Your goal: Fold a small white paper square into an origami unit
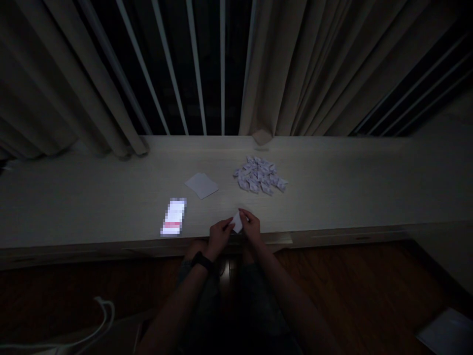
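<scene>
Head view: on your desk point(351, 187), a lit phone point(173, 217) lies near the front edge, with white sheets point(201, 185) farther back to its right. At the front edge, your left hand point(219, 234) and right hand point(251, 228) both pinch one small white paper point(237, 223). Slightly right, toward the back edge, you have a pile of folded papers point(260, 174).

Beige curtains point(281, 69) flank pale window bars point(222, 69). A lit phone point(174, 216) rests on the ledge point(351, 182); a white cable point(113, 309) curls lower left.
</scene>
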Available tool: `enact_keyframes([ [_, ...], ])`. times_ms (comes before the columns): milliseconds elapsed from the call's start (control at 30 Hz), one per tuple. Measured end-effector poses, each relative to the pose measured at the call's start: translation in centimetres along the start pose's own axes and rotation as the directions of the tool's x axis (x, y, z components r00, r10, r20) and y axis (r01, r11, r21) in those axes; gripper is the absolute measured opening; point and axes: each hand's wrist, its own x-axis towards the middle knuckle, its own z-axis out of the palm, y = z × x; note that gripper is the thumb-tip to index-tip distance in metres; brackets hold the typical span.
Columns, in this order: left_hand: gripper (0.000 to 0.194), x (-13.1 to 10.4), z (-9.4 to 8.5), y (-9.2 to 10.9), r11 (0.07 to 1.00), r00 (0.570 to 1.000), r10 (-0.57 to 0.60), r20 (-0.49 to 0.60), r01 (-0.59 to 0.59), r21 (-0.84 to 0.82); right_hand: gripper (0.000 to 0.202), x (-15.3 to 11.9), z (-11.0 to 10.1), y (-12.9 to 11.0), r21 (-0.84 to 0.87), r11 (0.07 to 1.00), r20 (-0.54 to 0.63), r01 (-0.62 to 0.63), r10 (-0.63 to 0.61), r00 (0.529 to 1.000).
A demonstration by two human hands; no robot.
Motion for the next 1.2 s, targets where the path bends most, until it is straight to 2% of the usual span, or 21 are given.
enact_keyframes([
  [167, 0.039, -0.5, 0.7, 0.0, 0.998, 0.997, -0.066, 0.032, 0.066, -0.017, 0.043, -0.1, 0.2, 0.4, -0.004, 1.0, -0.091, -0.02, 0.02, 0.996],
  [433, 0.035, -0.5, 1.2, -1.1, 0.997, 0.998, -0.06, 0.013, 0.061, -0.044, 0.043, -0.1, 0.5, 0.7, -0.066, 0.998, -0.132, -0.014, 0.005, 0.991],
  [667, 0.035, -0.5, 1.1, -1.2, 0.99, 0.996, -0.09, 0.013, 0.091, -0.11, 0.044, -0.2, 0.4, 0.3, -0.066, 0.998, -0.088, -0.024, 0.018, 0.996],
  [767, 0.036, -0.5, 0.8, -1.1, 0.98, 0.994, -0.107, -0.001, 0.106, -0.169, 0.045, 0.0, 0.1, 0.2, 0.006, 0.998, -0.042, -0.057, 0.058, 0.997],
  [900, 0.041, -0.3, 0.1, -1.0, 0.963, 0.992, -0.126, 0.012, 0.125, -0.24, 0.036, 0.6, -0.5, 0.3, 0.126, 0.984, 0.023, -0.128, 0.126, 0.992],
  [1067, 0.04, 0.0, -0.4, -1.2, 0.97, 0.994, -0.11, 0.021, 0.112, -0.216, 0.028, 1.0, -0.7, 0.2, 0.207, 0.967, 0.07, -0.147, 0.135, 0.988],
  [1200, 0.038, 0.0, -0.5, -1.7, 0.979, 0.996, -0.09, 0.02, 0.092, -0.18, 0.028, 1.0, -0.6, 0.0, 0.181, 0.971, 0.082, -0.155, 0.142, 0.986],
])
